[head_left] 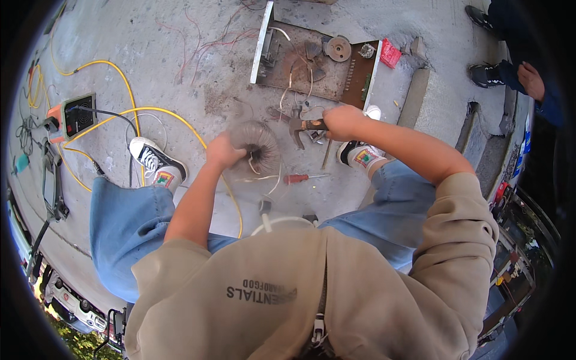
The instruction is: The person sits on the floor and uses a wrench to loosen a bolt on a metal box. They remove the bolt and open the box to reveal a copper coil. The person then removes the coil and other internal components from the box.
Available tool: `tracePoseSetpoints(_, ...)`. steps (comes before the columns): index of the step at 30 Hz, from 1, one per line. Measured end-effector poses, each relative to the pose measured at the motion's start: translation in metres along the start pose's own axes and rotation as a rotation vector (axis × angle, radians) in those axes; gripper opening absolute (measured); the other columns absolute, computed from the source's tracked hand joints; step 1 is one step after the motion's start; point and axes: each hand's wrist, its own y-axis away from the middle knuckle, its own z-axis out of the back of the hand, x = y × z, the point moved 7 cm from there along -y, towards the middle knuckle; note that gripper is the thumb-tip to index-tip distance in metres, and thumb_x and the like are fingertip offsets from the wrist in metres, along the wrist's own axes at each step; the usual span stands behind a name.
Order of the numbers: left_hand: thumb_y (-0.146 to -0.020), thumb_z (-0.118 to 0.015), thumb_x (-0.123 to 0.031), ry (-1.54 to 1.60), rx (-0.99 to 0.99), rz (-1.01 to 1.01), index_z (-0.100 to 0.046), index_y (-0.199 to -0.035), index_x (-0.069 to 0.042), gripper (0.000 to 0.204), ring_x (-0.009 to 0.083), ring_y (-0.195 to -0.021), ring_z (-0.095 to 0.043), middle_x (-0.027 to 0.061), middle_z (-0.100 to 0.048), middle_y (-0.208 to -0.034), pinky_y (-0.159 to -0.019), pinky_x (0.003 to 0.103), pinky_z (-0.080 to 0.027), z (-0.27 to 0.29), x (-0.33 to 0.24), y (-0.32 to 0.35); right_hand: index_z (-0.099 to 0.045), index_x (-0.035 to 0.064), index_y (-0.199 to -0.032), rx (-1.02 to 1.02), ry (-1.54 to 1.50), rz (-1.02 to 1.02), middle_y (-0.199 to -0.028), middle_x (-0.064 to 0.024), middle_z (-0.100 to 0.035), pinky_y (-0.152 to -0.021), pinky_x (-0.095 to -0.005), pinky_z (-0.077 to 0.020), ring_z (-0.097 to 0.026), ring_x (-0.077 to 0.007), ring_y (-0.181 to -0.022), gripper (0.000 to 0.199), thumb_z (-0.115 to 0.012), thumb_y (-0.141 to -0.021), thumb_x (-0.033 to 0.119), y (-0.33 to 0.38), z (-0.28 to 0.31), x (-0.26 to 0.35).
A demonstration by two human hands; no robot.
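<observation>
Right hand (342, 122) clamped on a hammer (303, 126), handle lying left to right, head (295, 128) at the left end. Left hand (223, 151) closed on the coil (259, 146), just left of the hammer, above the concrete floor (180, 54).

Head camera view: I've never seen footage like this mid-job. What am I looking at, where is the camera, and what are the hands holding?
This is one picture from a wide fisheye camera worn on a person's head, looking straight down, so straight edges bend near the rim. There is no machine: the two bare arms coming up from the bottom are the wearer's own.

The left hand grips a round coil of wire, shaped like a ring. The right hand has its grip on the handle of a hammer, whose head sits just beside the coil.

The surface is a concrete floor. On it lie a red-handled screwdriver, a yellow cable, an orange box-shaped device and an opened metal chassis with parts inside. Another person sits at the upper right.
</observation>
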Motion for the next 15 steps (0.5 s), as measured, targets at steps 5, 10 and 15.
tracePoseSetpoints(5,-0.062,-0.074,-0.044,-0.079,-0.034,0.013,-0.058,-0.111,-0.001,0.067,0.0357,-0.098,-0.064,0.0218,-0.066,-0.107,-0.085,0.043,-0.050,0.008,-0.008,0.001,-0.066,-0.0028,-0.092,-0.094,-0.299,-0.177,-0.087,-0.0209,-0.067,-0.076,-0.0426,-0.0511,-0.066,-0.0335,-0.084,0.042,-0.065,-0.079,0.037,0.051,-0.033,-0.041)
tracePoseSetpoints(10,-0.064,-0.074,-0.048,0.032,-0.244,0.150,-0.056,-0.106,0.001,0.067,0.0384,-0.095,-0.065,0.0228,-0.066,-0.103,-0.082,0.044,-0.051,0.002,-0.015,0.036,-0.062,-0.0044,-0.081,-0.176,-1.162,-0.430,-0.062,-0.0107,-0.058,-0.045,-0.0358,-0.0434,-0.058,-0.0214,-0.051,0.044,-0.064,-0.083,0.040,0.078,-0.111,-0.026)
tracePoseSetpoints(15,-0.070,-0.074,-0.052,0.547,-0.209,0.423,-0.061,-0.108,0.006,0.071,0.0324,-0.091,-0.068,0.0219,-0.068,-0.100,-0.079,0.039,-0.053,-0.087,0.061,0.037,-0.055,0.0004,-0.072,-0.292,-1.272,-0.471,-0.057,-0.0057,-0.051,-0.039,-0.0328,-0.0370,-0.049,-0.0174,-0.043,0.037,-0.065,-0.083,0.034,0.072,-0.158,-0.005)
